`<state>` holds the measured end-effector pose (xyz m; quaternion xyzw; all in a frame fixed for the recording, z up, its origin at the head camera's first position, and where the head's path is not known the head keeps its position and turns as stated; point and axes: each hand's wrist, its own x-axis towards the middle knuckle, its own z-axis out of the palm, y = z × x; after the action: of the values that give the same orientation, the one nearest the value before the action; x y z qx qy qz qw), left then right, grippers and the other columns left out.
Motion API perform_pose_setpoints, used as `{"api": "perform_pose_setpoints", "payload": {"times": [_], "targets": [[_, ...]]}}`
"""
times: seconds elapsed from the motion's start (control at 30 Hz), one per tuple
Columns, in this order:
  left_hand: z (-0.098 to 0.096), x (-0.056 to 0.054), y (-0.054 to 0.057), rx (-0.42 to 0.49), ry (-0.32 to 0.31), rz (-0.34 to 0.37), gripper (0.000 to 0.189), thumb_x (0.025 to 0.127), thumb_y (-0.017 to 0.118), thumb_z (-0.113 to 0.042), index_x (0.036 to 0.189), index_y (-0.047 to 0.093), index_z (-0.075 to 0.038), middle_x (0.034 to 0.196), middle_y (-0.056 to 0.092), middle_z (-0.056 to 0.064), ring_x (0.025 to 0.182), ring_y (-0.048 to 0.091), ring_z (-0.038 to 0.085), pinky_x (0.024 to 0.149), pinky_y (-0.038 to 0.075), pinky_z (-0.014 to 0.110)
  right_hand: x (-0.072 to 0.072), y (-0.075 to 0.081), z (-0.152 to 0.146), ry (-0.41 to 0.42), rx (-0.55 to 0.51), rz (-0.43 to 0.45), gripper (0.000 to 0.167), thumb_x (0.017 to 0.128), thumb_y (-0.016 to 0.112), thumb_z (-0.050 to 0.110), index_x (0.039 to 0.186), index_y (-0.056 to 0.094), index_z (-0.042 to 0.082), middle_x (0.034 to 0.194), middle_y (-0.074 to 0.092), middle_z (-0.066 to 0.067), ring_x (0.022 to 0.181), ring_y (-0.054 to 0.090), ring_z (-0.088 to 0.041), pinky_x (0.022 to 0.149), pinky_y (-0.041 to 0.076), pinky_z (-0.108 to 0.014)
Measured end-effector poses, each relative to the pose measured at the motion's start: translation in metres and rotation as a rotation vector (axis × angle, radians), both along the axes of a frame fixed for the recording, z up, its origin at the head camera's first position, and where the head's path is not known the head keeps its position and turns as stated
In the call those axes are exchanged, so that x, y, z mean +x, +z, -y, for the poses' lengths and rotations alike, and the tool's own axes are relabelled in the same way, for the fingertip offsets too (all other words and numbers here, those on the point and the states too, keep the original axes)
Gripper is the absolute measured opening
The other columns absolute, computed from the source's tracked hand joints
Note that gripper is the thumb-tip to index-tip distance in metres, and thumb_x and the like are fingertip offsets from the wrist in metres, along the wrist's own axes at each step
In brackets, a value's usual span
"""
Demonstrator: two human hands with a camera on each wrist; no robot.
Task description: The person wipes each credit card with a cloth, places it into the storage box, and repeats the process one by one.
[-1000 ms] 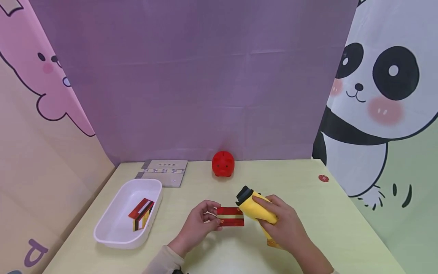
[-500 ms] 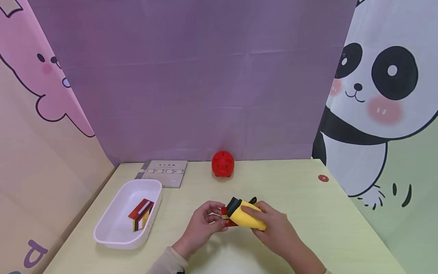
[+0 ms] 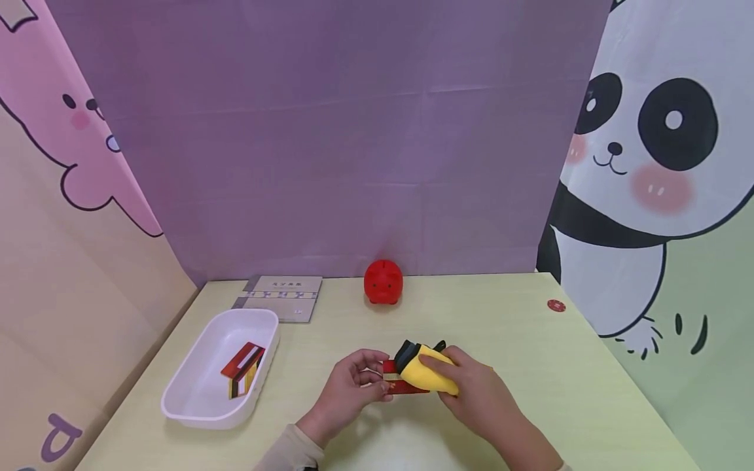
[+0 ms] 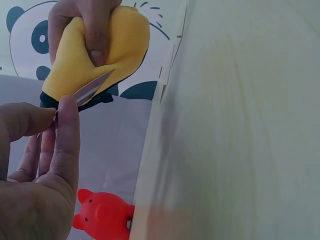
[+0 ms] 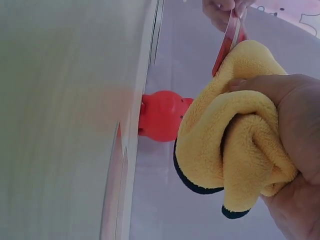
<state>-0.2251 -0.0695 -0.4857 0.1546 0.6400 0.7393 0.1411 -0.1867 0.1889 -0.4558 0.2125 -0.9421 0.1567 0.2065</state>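
In the head view, my left hand (image 3: 353,391) pinches the left end of a red card (image 3: 408,388) with a gold stripe. My right hand (image 3: 480,396) grips a folded yellow cloth (image 3: 427,373) with a dark edge. The cloth lies against the card and hides its right part. In the left wrist view the card (image 4: 92,89) is seen nearly edge-on, between thumb and fingers, reaching to the cloth (image 4: 122,35). From the right wrist, the fluffy cloth (image 5: 215,135) is bunched under my thumb, with the card (image 5: 227,45) touching its upper edge.
A white plastic bin (image 3: 203,417) stands on the left, with a red card (image 3: 238,358) and a yellow card (image 3: 237,387) inside. Behind it lies a grey book (image 3: 283,301). A red piggy bank (image 3: 383,282) sits at the back; a small red disc (image 3: 556,305) lies far right.
My right hand has moved left, bringing the cloth from beside the card onto it. Over the last half second the cloth has slid slightly right along the card. The left hand barely moved.
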Motion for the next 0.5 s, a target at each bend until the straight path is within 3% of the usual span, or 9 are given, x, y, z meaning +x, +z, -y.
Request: {"api": "perform_pose_setpoints", "payload": {"times": [0.17,0.37,0.5], "targets": [[0.0021,0.0005,0.0014,0.012,0.002,0.011,0.044,0.092,0.074,0.008,0.133,0.061,-0.001,0.12,0.059,0.026,0.097,0.069,0.027,0.082,0.065,0.044,-0.0004,0.0008,0.0005,-0.006,0.027,0.015,0.06,0.076,0.093,0.014,0.129,0.076,0.034,0.109,0.061,0.006,0.075,0.062,-0.013,0.065,0.057,-0.024],[0.0013,-0.0006,-0.0005,0.015,-0.003,0.012,0.042,0.091,0.073,0.01,0.131,0.063,-0.003,0.119,0.059,0.025,0.093,0.07,0.026,0.083,0.065,0.043,0.0012,-0.0014,0.0032,0.085,0.024,-0.085,0.064,0.072,0.094,0.009,0.128,0.075,0.032,0.11,0.061,0.005,0.074,0.063,-0.013,0.06,0.056,-0.026],[0.0001,-0.0013,-0.0004,0.012,-0.009,0.024,0.042,0.091,0.073,0.01,0.13,0.063,-0.003,0.114,0.061,0.019,0.092,0.07,0.025,0.083,0.065,0.042,0.0015,-0.002,0.0041,0.097,0.037,-0.096,0.064,0.072,0.094,0.009,0.129,0.075,0.031,0.111,0.061,0.004,0.075,0.063,-0.014,0.061,0.057,-0.027]]}}
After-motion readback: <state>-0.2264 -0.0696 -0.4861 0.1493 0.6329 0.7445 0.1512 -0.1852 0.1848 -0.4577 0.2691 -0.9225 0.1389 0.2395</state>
